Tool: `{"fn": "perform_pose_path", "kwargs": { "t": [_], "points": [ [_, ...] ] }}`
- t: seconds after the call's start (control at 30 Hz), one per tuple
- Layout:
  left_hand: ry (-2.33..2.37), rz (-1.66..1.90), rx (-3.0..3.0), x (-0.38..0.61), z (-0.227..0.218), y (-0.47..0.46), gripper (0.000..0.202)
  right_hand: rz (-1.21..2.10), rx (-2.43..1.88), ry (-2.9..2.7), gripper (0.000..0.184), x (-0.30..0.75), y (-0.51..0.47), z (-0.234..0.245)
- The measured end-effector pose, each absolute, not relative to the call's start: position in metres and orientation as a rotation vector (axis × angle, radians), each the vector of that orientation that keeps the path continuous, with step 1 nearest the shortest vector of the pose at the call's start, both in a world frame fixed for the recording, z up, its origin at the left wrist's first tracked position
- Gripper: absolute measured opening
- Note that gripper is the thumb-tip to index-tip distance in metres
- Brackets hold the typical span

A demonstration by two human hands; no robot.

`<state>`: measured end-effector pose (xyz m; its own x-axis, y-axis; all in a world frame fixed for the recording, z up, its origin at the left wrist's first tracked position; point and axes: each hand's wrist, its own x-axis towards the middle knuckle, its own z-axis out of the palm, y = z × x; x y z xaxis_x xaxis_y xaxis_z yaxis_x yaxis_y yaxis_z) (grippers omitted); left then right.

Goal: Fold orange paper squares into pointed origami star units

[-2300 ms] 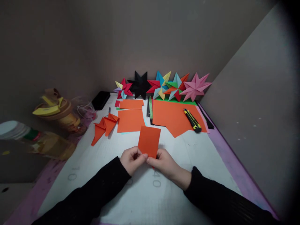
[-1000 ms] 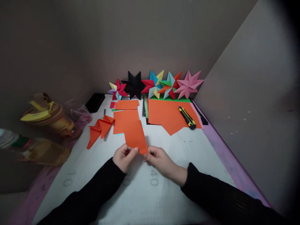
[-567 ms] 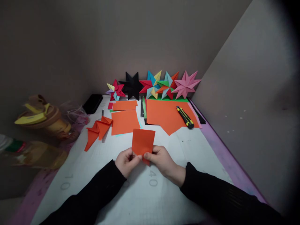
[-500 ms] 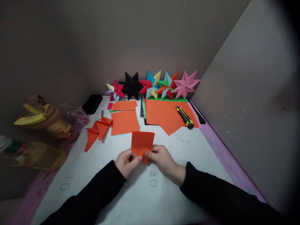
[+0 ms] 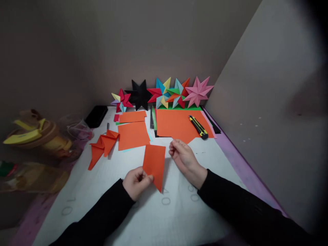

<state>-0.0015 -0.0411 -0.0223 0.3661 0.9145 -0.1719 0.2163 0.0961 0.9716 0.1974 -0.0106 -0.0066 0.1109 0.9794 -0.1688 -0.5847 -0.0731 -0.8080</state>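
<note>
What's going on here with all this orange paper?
A person holds a small orange paper piece by its left edge in the left hand. The right hand is apart from it, fingers curled, with nothing visible in it. Folded orange pieces lie to the left. A yellow-and-black utility knife lies on a large orange sheet, and five paper stars stand at the back.

A hand could have passed over the white mat (image 5: 169, 223) at bottom centre, between the two black sleeves, or through the narrow gap mid-frame between the held orange card (image 5: 156, 162) and the right hand (image 5: 187, 162). At upper centre, the row of paper stars (image 5: 164, 94) and the back wall (image 5: 153, 41) barred the way; right of centre lay a cutter (image 5: 198, 127); folded orange pieces (image 5: 104, 145) stood in the way left of centre.
</note>
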Motion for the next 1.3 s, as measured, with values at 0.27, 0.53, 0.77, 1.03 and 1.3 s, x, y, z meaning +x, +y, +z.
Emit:
{"fn": "perform_pose_path", "kwargs": {
  "t": [0.27, 0.53, 0.77, 1.03, 1.3],
  "points": [
    [1.054, 0.74, 1.403, 0.0, -0.016, -0.043, 0.033, 1.796, -0.878, -0.957, 0.029, 0.165, -0.051, -0.007],
    [1.002, 0.574, 1.427, -0.004, -0.017, -0.043, 0.036, 1.494, -1.061, -0.663, 0.026, 0.201, -0.014, -0.006],
    [1.113, 0.776, 1.31, -0.004, -0.015, -0.04, 0.033, 1.505, -1.032, -0.822, 0.034, 0.2, -0.02, -0.01],
    [1.135, 0.887, 1.313, -0.003, -0.01, -0.043, 0.033, 1.854, -1.097, -1.241, 0.033, 0.172, -0.053, -0.006],
    [1.377, 1.112, 1.331, -0.012, -0.003, -0.031, 0.023, 1.902, -1.096, -1.26, 0.031, 0.175, -0.054, -0.009]
  ]
}}
